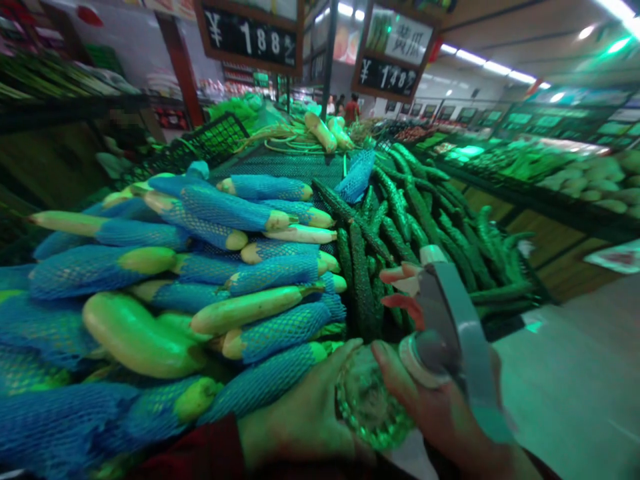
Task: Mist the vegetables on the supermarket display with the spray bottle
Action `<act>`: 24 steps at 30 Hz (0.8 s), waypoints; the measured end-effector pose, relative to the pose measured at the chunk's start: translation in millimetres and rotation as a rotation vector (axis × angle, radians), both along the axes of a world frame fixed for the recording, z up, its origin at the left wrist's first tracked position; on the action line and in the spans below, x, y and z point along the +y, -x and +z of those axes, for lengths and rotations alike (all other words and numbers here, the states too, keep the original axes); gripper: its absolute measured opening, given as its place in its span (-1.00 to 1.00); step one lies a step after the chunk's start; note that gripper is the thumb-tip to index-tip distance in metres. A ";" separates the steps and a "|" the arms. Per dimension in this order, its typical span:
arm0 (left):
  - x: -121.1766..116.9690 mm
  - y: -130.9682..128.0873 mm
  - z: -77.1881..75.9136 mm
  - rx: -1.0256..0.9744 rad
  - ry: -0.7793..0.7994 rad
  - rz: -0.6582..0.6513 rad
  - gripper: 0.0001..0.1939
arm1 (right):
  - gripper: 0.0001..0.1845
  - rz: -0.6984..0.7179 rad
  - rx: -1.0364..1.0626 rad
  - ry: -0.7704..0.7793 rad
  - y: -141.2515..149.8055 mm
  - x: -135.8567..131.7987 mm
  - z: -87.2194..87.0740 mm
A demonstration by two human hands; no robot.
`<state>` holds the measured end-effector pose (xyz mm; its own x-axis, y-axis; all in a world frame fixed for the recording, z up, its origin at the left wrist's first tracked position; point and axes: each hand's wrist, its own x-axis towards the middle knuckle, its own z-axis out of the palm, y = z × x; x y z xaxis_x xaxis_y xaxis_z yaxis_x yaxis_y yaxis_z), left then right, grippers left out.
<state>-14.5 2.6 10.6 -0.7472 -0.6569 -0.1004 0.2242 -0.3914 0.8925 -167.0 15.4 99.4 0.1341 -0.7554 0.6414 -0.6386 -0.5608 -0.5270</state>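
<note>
Supermarket ceiling lights (485, 63) shine over a produce aisle with a pale floor (575, 373). Below, the right hand (450, 413) is wrapped around a gray trigger sprayer (465, 313), and the left hand (305, 413) is closed on a clear fluted container (373, 400) just beside it. Both items are held before a dark vegetable stand (250, 164): long pale-green gourds (255, 310), many in blue mesh sleeves (285, 327), are heaped left; bumpy cucumbers (360, 273) lie right. Farther out, a black crate (233, 130) sits beneath hanging price signs (250, 39).
</note>
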 end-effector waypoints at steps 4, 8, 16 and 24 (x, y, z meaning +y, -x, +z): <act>0.2 1.3 11.9 0.118 -0.006 0.006 -0.03 | -0.32 0.029 0.005 0.022 -2.4 -9.1 2.3; 0.4 2.0 13.0 0.211 -0.004 0.012 -0.09 | -0.28 0.019 -0.024 0.027 -6.7 -18.7 6.8; -1.5 2.4 13.2 0.260 -0.042 0.116 -0.13 | -0.34 0.057 -0.156 -0.051 -11.6 -37.3 16.4; -4.9 -3.3 8.9 0.278 0.012 0.171 0.02 | -0.09 0.241 -0.341 -0.214 -8.3 -56.3 22.1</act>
<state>-11.2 -2.3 19.5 -0.6241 -0.7749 0.1004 0.5211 -0.3170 0.7924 -158.7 -40.8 121.5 0.1305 -0.8489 0.5121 -0.2738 -0.5273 -0.8043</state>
